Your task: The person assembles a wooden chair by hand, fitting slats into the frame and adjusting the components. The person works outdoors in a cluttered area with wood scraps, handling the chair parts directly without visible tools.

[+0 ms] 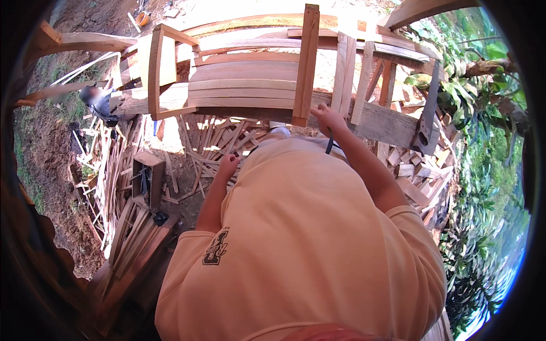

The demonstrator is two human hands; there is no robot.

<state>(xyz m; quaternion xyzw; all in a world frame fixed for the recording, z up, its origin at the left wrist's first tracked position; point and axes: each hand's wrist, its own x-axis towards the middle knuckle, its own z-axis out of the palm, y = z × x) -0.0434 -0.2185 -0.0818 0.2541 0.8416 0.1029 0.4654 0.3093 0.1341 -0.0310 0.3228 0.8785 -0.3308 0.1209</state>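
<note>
My right hand [329, 118] is at the near edge of the workbench, its fingers bent and closed. It is beside the lower end of an upright wooden post [307, 62]; whether it touches the post or pinches something small is hard to tell. That post forms the right end of a slatted wooden frame [244, 85] lying on the bench, with a squared leg piece [153, 74] at its left end. Lower and to the left, my left hand [229, 165] hangs near my waist with curled fingers. Something small and dark shows at its fingertips, too small to name.
A handsaw [429, 116] lies across the right end of the bench plank [381, 125]. Loose boards [343, 74] rest right of the post. Thin offcuts [216, 142] cover the ground below, near a wooden box [149, 176] and stacked boards [133, 244]. Another person [101, 103] is at far left.
</note>
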